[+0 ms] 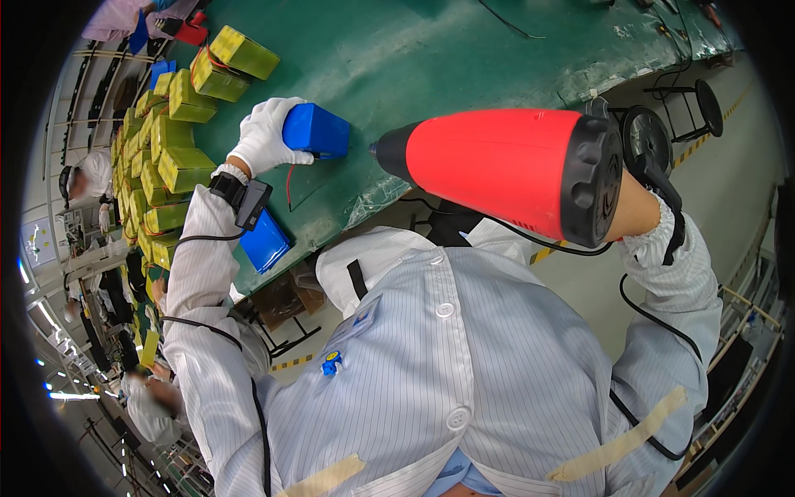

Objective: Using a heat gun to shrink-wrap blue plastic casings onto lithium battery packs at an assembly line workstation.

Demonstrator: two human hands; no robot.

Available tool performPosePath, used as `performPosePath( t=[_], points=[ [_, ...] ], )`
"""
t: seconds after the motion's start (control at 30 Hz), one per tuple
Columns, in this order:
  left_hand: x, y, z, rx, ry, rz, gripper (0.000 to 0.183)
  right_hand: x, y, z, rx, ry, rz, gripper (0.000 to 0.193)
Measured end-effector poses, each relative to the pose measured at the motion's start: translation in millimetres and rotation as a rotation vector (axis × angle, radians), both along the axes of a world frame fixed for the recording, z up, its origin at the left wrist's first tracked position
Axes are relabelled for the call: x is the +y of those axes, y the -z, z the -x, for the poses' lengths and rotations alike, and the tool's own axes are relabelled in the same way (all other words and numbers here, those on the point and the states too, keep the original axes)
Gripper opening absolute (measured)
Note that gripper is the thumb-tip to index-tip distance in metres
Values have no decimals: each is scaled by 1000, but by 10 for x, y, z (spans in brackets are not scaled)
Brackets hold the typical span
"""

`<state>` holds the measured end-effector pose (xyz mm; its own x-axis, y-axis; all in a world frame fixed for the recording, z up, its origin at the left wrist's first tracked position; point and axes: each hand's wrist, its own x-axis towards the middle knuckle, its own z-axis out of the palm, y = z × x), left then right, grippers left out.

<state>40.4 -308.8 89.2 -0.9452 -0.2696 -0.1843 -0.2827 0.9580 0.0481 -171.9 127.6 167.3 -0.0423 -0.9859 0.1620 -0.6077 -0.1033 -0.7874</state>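
My left hand (269, 137), in a white glove, is closed around the side of a blue film-wrapped block (319, 132) above the green table. A thin red wire (290, 186) hangs below the block. In my right hand (636, 209) is a large red and black heat gun (497, 170), its dark nozzle pointing left at the block with a small gap between them. The gun's body hides the fingers of that hand. Close to my left wrist, flat blue film sleeves (265, 240) lie at the table edge.
Several yellow-wrapped blocks (170, 137) are stacked along the left of the green table (431, 58). Another red heat gun (192, 31) lies at the far left. A black stool (708, 108) stands on the right. Other people (98, 174) are at the left, and cables run along my sleeves.
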Motion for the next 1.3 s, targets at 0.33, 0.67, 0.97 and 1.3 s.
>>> performPosePath(
  t=[0.33,0.67,0.97,1.3],
  points=[
    [-30,7,0,-45,-13,11,99,29,-12,-17,6,13,4,25],
    [-12,-1,-2,-27,-17,0,100,30,-11,-16,4,21,5,26],
    [-52,29,-12,-46,-11,21,100,16,-1,-15,-2,17,-1,26],
    [-28,15,-11,-46,-15,21,100,31,-12,-8,-11,24,-14,26]
  ],
)
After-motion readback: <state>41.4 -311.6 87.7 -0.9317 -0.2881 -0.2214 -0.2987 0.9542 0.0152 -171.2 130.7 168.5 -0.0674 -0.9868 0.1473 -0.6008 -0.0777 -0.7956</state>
